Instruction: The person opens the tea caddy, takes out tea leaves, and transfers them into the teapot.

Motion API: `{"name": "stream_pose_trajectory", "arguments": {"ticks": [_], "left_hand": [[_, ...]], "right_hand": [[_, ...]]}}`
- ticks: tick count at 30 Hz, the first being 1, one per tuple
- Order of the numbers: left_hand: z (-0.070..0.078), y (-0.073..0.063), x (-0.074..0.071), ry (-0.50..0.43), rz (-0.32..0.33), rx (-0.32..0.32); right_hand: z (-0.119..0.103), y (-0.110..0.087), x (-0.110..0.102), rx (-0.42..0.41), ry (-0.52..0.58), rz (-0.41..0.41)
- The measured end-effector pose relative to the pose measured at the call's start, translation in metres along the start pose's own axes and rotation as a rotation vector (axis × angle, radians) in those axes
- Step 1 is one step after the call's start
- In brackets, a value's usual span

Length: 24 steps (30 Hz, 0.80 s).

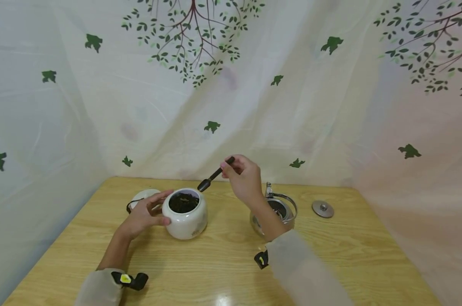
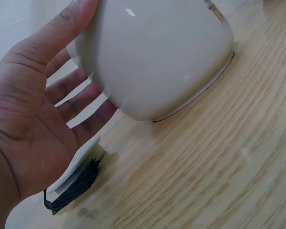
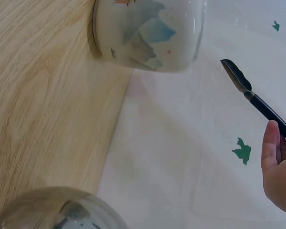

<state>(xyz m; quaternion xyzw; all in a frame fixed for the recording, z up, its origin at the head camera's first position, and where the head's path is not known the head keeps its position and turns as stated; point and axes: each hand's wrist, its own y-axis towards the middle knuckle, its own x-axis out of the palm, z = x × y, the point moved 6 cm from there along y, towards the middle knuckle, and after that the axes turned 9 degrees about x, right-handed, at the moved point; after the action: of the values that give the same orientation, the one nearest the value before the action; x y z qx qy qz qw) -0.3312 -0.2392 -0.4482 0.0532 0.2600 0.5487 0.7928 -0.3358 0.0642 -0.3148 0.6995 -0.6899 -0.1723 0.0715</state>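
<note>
A round white jar point(image 1: 189, 224) with a painted side stands on the table, dark tea leaves point(image 1: 183, 203) inside its open mouth. My left hand point(image 1: 144, 216) holds the jar's left side, thumb at the front and the other fingers farther round, as the left wrist view shows. Raised to the right of the jar, my right hand point(image 1: 246, 177) pinches the handle of a black tea scoop point(image 1: 215, 173). The scoop's bowl point(image 3: 236, 75) points down-left, just above and beside the jar's right rim. Whether leaves lie in the bowl cannot be seen.
A white lid with a dark tassel point(image 2: 76, 186) lies behind my left hand. Partly behind my right forearm stands a lidless teapot point(image 1: 291, 221) with a metal hoop handle. Its small metal lid point(image 1: 323, 208) lies farther right. A leaf-printed cloth point(image 1: 231, 127) hangs behind the table.
</note>
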Motion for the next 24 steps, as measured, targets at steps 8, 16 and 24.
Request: {"name": "stream_pose_trajectory", "arguments": {"ticks": [8, 16, 24], "left_hand": [[0.0, 0.0, 0.0, 0.003, 0.004, -0.001], [0.002, 0.002, 0.001, -0.011, -0.001, 0.012], [0.002, 0.001, 0.001, 0.009, -0.007, 0.011]], "right_hand": [[0.002, -0.003, 0.037, -0.085, -0.109, -0.082], [0.014, -0.008, 0.066, -0.18, -0.337, -0.221], [0.026, -0.009, 0.084, -0.232, -0.513, -0.341]]}}
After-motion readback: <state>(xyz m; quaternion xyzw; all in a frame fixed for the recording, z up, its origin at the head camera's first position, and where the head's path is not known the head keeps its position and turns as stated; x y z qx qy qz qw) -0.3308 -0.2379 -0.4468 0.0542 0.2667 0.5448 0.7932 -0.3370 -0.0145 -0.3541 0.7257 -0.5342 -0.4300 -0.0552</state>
